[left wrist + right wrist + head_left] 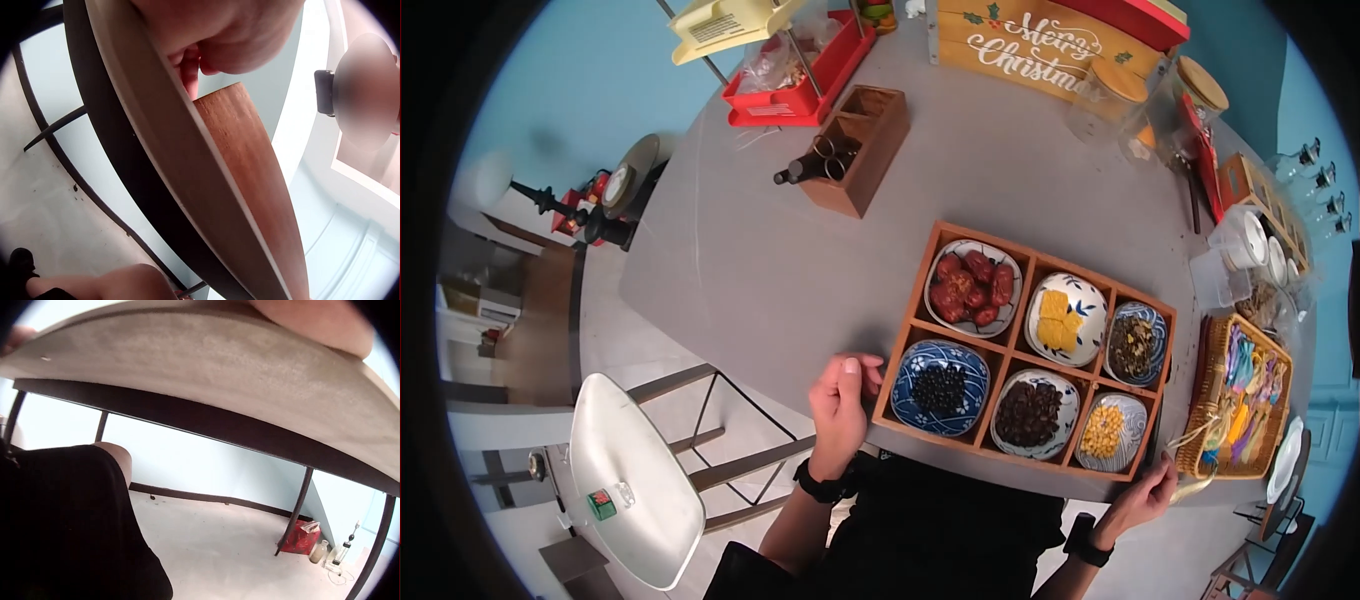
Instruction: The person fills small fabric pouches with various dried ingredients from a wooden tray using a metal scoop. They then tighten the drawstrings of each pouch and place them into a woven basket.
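Observation:
A wooden box with six compartments [1000, 453] sits near the table's front edge, a small dish in each compartment. The back row has red dates [972, 290], yellow squares [1058, 322] and a dark dried mix [1133, 346]. In front are black beans [940, 388], dark brown pieces [1028, 412] and yellow corn kernels [1102, 430]. My left hand [838, 410] rests at the table edge by the box's left corner, fingers loosely curled. Just off the right front corner, my right hand [1142, 496] lies at the edge, holding nothing visible.
A wicker basket [1200, 462] of colourful threads stands right of the box. Behind are a wooden caddy [870, 165], a red tray [800, 108], a Christmas crate [1010, 55] and lidded jars [1105, 100]. A white chair [635, 440] stands left of the table [740, 220].

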Tool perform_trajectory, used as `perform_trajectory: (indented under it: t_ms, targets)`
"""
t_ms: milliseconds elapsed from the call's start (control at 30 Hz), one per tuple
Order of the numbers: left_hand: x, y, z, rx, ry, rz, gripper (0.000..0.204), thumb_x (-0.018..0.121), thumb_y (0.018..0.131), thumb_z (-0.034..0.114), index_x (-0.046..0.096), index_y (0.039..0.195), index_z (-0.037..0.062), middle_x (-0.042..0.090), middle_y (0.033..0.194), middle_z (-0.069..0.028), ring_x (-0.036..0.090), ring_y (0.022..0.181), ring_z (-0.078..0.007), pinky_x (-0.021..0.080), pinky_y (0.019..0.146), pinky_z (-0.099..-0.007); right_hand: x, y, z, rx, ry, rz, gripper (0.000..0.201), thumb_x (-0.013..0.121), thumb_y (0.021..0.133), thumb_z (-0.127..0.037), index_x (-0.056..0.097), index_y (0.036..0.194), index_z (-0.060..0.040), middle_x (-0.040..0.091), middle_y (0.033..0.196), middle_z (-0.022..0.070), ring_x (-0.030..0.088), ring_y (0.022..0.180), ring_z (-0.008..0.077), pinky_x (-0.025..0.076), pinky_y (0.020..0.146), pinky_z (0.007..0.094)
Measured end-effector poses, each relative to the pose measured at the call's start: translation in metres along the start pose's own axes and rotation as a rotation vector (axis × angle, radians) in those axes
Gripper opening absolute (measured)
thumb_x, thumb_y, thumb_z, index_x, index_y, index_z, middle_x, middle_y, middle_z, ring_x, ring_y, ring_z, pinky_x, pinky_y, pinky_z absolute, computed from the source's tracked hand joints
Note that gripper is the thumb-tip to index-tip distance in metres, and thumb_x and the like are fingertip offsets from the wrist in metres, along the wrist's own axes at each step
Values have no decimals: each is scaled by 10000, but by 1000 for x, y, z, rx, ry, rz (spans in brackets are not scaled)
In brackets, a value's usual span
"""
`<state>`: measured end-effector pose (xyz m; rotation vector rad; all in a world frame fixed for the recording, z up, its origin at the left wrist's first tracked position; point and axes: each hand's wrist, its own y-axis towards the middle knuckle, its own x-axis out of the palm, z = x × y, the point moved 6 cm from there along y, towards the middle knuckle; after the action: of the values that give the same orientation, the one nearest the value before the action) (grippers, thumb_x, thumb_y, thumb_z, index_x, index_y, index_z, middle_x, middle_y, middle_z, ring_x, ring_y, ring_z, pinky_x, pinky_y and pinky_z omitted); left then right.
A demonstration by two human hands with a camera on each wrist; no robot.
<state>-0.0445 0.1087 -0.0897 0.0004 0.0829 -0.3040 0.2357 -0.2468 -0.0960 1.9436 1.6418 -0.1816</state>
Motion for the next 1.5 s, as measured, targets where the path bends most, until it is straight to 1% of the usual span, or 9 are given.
perform_trajectory:
  t_ms: [600,767,933,1133,1267,1300,1400,1433,1500]
  targets:
    - [5,4,6,-38,-53,20,171,495,997,126,601,1034,-3,584,778,-23,520,680,-68,427,624,-207,-4,-1,-6,57,-27,26,275,498,991,-199,652,1007,29,507,743,3,433,686,89,370,640,234]
    - [0,11,12,-16,-26,1,175,526,986,135,630,1039,5,598,793,-24,527,691,-68,435,628,-207,-4,6,-17,178,102,-220,246,466,1001,-151,621,1096,14,535,778,13,458,705,84,388,651,220]
    - [11,24,33,63,124,18,199,543,980,157,651,1017,-6,606,779,-26,529,676,-74,432,641,-210,-12,15,-55,84,44,-243,222,484,986,-101,608,1134,8,580,819,33,488,713,86,426,670,225]
    - [11,41,45,37,112,-6,194,547,979,165,642,951,-1,596,708,-19,536,669,-73,436,633,-220,-5,24,-61,92,38,-355,200,532,964,-105,630,1098,7,603,806,47,543,732,102,455,691,237]
    - [9,45,48,68,125,-14,244,525,992,207,633,925,-1,572,689,-22,515,630,-80,424,612,-229,-1,27,-61,45,-76,-401,176,577,936,-107,623,851,40,562,720,49,526,702,136,434,682,268]
    - [6,43,44,48,106,-45,236,493,1002,196,628,1006,2,577,730,-21,518,663,-82,420,626,-227,1,28,-65,18,-122,-420,218,593,920,-96,589,756,46,542,699,72,516,691,167,423,676,277]
    - [7,37,43,105,-1,-12,256,464,1008,176,598,1142,4,591,843,-25,521,749,-77,413,660,-220,10,25,-73,-78,-137,-463,116,529,936,-47,610,960,32,610,834,153,601,775,270,470,742,331]
    - [0,37,34,112,86,-89,335,427,1011,183,540,1266,-3,609,1094,-82,563,987,-133,454,803,-266,12,21,-71,-19,-119,-489,174,497,942,-29,598,1074,23,635,949,189,632,862,312,483,792,358]
    - [17,31,43,126,134,-124,366,417,1010,196,516,1297,-9,572,1206,-114,531,1107,-174,442,890,-310,17,19,-80,-72,-123,-548,185,523,938,-55,614,1072,35,640,970,200,634,876,334,491,783,360]
